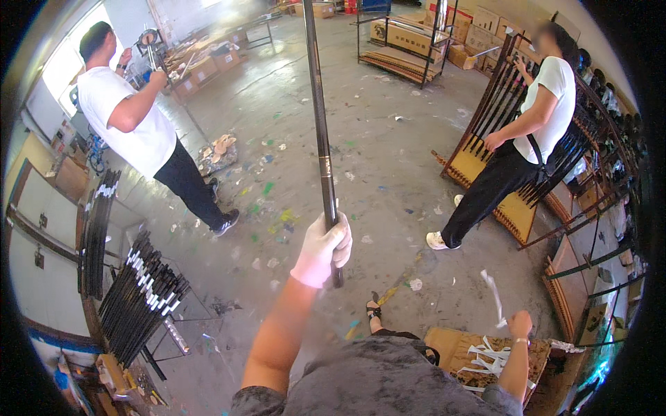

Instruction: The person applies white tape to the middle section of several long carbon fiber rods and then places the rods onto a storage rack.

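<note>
Left hand wraps tight around the dark pole; right hand pinches a white strip, right of the pole, not on yet.

Wide fisheye view from the wearer's head, left one of a side-by-side pair, upright, facing forward and steeply down, gloved left hand at close range near the middle, grey shirt nearer on the wearer's side of the hand, floor reaching far beyond the hand
</note>
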The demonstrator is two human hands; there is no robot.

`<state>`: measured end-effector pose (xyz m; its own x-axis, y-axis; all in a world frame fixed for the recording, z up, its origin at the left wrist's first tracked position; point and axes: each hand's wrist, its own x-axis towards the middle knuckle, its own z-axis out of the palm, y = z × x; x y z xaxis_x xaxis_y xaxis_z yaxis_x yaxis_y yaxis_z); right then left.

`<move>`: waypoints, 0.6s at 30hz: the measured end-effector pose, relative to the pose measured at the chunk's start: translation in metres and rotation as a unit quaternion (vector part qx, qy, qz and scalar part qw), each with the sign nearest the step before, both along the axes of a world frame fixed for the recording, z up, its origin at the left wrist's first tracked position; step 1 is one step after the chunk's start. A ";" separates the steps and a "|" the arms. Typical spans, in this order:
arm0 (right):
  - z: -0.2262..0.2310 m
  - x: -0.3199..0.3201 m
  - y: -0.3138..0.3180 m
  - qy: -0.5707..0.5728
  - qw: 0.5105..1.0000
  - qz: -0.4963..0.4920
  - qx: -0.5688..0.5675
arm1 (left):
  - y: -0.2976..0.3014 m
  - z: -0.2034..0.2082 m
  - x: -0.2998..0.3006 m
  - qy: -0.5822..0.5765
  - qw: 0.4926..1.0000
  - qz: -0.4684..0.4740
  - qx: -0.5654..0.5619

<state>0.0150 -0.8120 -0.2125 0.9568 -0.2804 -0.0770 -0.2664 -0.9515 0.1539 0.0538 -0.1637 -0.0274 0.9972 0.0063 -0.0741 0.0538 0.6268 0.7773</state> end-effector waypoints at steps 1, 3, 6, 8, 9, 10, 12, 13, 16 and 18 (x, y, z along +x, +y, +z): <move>0.009 -0.015 -0.012 -0.062 0.998 -0.020 0.002 | -0.002 -0.002 0.001 0.011 1.000 -0.004 0.000; 0.042 -0.048 -0.013 -0.134 0.990 -0.052 0.012 | -0.010 -0.005 0.000 0.038 0.999 0.007 -0.001; 0.126 -0.065 0.026 -0.201 0.977 -0.067 -0.031 | -0.023 -0.017 0.012 0.049 0.998 0.015 -0.025; 0.147 -0.086 0.036 -0.241 0.961 -0.060 -0.123 | -0.037 -0.019 0.014 0.055 0.998 0.012 -0.034; 0.144 -0.095 0.024 -0.232 0.959 -0.097 -0.131 | -0.043 -0.019 0.015 0.061 0.997 0.004 -0.052; 0.142 -0.103 0.009 -0.221 0.956 -0.134 -0.142 | -0.047 -0.022 0.017 0.068 0.995 -0.004 -0.072; 0.136 -0.115 -0.017 -0.211 0.944 -0.184 -0.173 | -0.051 -0.030 0.022 0.068 0.991 -0.026 -0.114; 0.148 -0.104 0.005 -0.268 0.928 -0.193 -0.171 | -0.052 -0.034 0.024 0.072 0.985 -0.029 -0.156; 0.206 -0.076 0.042 -0.214 0.955 -0.156 -0.131 | -0.059 -0.034 0.036 0.093 0.950 -0.048 -0.293; 0.239 -0.046 0.118 -0.290 0.956 -0.009 -0.041 | -0.067 -0.038 0.046 0.130 0.907 -0.063 -0.395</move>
<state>-0.0313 -0.6939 0.0261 0.8264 -0.2803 0.4884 -0.3468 -0.9367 0.0492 0.0995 -0.2306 -0.0654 0.9343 -0.2645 -0.2389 0.2813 0.9589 0.0386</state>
